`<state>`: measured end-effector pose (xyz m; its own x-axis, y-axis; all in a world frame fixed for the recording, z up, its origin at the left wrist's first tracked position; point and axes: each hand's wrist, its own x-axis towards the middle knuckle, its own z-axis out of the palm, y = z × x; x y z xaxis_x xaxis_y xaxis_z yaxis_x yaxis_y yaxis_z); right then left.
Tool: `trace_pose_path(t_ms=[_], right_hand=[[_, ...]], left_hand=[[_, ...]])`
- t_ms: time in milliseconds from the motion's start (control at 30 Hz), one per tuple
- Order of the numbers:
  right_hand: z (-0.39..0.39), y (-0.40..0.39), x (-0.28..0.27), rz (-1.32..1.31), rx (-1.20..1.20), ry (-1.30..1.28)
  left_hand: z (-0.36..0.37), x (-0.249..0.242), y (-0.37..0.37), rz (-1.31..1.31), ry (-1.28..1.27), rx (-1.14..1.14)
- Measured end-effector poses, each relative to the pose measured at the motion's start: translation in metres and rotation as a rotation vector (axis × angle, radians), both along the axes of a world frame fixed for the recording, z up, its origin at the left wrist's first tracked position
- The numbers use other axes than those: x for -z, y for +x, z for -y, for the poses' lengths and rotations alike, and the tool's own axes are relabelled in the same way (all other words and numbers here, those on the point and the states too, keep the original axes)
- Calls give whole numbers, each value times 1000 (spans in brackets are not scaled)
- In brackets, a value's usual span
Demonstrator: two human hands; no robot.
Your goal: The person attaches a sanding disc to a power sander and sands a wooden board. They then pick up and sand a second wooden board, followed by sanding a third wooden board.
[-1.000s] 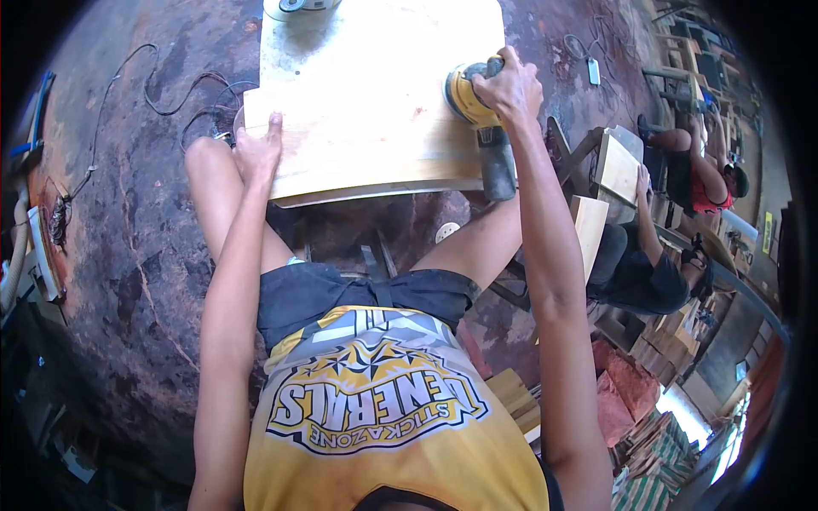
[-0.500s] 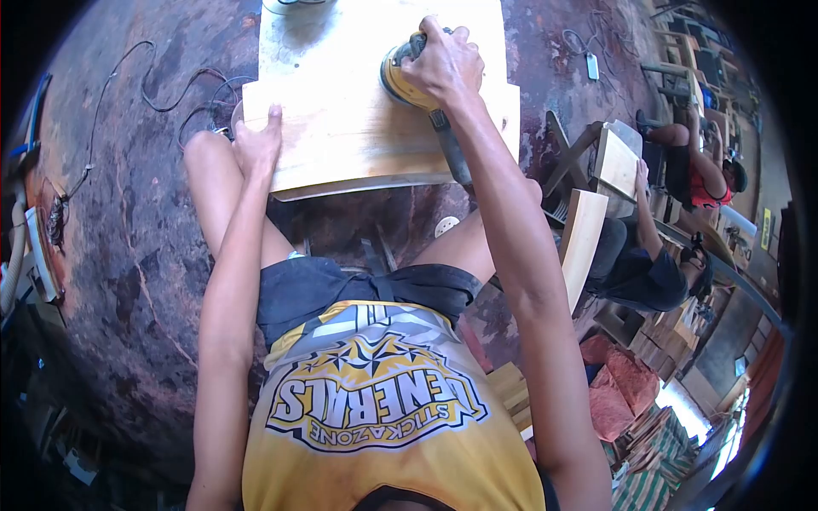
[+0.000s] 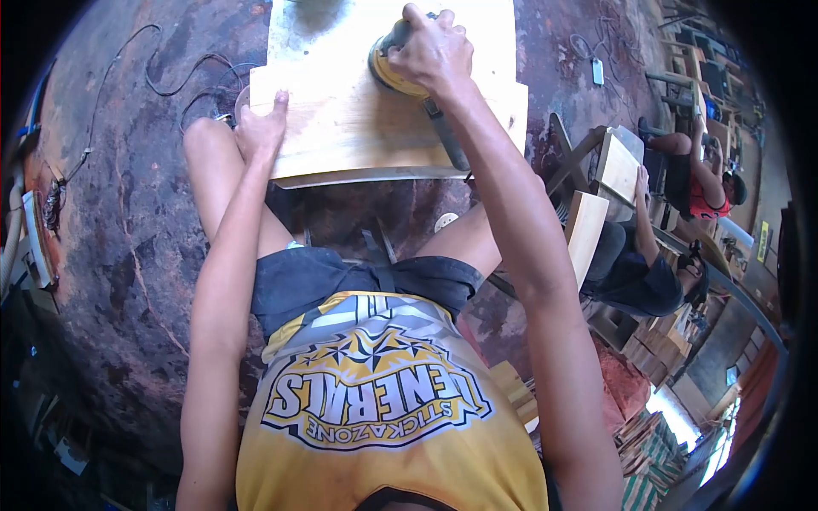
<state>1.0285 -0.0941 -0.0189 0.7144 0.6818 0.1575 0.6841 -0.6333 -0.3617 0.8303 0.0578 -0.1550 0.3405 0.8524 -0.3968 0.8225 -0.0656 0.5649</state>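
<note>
A pale wooden panel (image 3: 341,140) lies in front of my knees, its near edge slightly curved. On its right half sits a yellow and black orbital sander (image 3: 394,75), a dark dust tube or handle trailing from it toward me. My right hand (image 3: 434,53) is wrapped over the sander's top, hiding part of it. My left hand (image 3: 262,128) grips the panel's left edge, thumb on the upper face and fingers out of sight beneath. Under the panel, its support is mostly hidden.
Cables (image 3: 192,77) run over the stained floor (image 3: 111,213) on the left. A sanding disc (image 3: 446,222) shows near my right knee. To the right are a wooden beam (image 3: 586,234), a co-worker in dark clothes (image 3: 643,277) touching a board (image 3: 618,166), and another person in red (image 3: 707,192).
My right hand has slid the sander a little to the left across the panel. My left hand keeps its hold on the edge. The whole view has shifted slightly.
</note>
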Motion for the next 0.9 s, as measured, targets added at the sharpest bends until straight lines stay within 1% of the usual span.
trace_pose_path(t_ms=[100,133,200,233,300,333,367,400,467,500,533,600,667,733,800,900], right_hand=[[14,7,-9,-79,44,-7],[20,13,-5,-77,48,0],[34,23,5,12,55,26],[39,28,7,-22,96,18],[51,39,7,0,111,-25],[58,43,6,24,122,-65],[64,46,5,62,109,-41],[68,47,-2,55,113,-41],[75,46,-22,-64,240,-92],[83,52,-19,-7,215,-54],[92,63,-10,-12,215,-54],[110,89,12,133,308,-413],[125,101,14,125,325,-432],[129,99,7,84,413,-436],[128,88,1,81,404,-442],[125,70,-2,-27,377,-450]], left_hand=[[-1,-2,-1,-53,10,22],[2,-3,-1,-36,29,-1],[4,-5,2,-17,48,-9],[5,-7,2,-5,35,-10],[6,-6,2,4,22,-7],[6,-3,1,43,64,8],[5,0,-1,81,105,23],[4,3,-2,75,106,27],[1,6,-2,37,127,71],[3,1,-1,31,128,72],[5,-9,1,7,110,65],[5,-13,4,-17,96,59],[3,-7,3,-70,88,48],[2,-7,1,-54,77,59],[0,-4,0,-33,74,67],[-2,6,1,-69,126,45]])
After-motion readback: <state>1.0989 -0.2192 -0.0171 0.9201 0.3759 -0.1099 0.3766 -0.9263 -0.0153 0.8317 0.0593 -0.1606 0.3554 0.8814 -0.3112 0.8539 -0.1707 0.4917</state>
